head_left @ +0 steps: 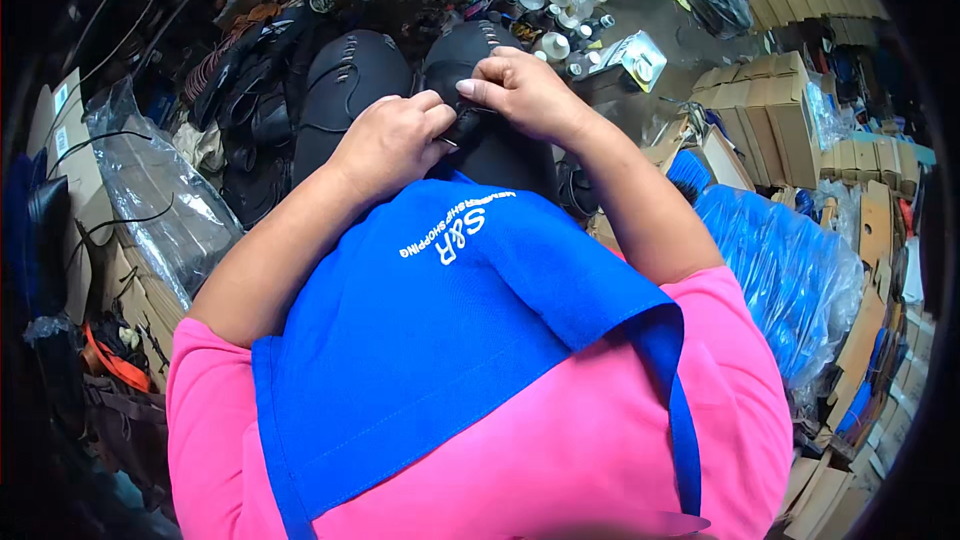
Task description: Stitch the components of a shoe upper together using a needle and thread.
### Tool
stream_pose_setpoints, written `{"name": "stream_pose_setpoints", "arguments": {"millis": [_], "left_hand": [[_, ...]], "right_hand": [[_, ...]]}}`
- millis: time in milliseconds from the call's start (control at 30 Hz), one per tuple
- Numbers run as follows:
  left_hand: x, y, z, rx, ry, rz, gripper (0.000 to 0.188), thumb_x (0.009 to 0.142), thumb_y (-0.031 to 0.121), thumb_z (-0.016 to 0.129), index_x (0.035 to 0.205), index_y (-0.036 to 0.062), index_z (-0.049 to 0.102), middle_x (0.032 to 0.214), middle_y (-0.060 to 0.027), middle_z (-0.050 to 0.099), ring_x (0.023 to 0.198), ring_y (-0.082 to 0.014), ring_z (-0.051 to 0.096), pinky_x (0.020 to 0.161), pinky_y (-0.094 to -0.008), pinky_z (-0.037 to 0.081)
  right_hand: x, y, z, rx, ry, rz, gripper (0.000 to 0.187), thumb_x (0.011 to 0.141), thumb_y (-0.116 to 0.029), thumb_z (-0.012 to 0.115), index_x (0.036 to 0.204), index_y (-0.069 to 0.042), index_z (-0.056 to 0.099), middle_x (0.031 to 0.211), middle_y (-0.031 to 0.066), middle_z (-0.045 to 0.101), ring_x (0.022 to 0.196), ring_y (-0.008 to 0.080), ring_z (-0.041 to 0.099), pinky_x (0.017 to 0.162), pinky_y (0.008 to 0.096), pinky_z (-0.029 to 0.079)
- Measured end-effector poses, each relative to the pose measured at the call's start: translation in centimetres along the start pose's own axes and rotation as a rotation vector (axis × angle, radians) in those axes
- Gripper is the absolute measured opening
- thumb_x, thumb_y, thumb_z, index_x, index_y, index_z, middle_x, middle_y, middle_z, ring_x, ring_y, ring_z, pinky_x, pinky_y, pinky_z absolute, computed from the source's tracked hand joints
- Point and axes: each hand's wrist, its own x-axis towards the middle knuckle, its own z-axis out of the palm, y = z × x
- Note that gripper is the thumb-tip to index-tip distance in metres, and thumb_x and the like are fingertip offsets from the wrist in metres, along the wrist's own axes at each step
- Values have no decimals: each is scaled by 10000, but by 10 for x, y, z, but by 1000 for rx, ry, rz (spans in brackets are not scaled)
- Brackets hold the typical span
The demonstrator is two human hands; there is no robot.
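A black piece (477, 124) is lying at the right thigh (525, 155)'s inner edge, the right hand (520, 90) pinching it. The left hand (393, 140) is clasping a slim tool (447, 143).

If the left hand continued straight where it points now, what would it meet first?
The left hand would probably meet the right hand first, or dark material between them; depth is unclear.

One fisheye (head-worn, near) looks steeply down.

Black piece (474, 124), mostly hidden, between hands (393, 140); slim shiny tool tip (448, 143) just beside.
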Motion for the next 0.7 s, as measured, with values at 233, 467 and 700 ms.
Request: {"name": "stream_pose_setpoints", "arguments": {"millis": [233,467,700], "left_hand": [[-2,3,0,55,13,-6,331,718,265,726,939,60,590,876,-99,570,747,-295,591,665,-379,470],[0,6,-5,76,-4,21,342,728,280,719,957,62,589,886,-95,572,746,-289,592,672,-375,472],[-1,-20,-37,-500,185,-308,195,802,137,672,953,14,676,970,-104,640,902,-223,619,825,-318,475]], "right_hand": [[-16,-22,-16,109,-44,114,360,848,-311,662,719,6,553,646,28,481,618,108,451,561,288,401],[-32,-17,-13,-8,-127,-58,288,837,-181,582,681,29,463,587,148,381,528,184,390,514,363,352],[-73,-37,-57,535,35,96,154,840,-150,646,787,-6,634,681,18,506,625,75,466,550,256,382]]}}
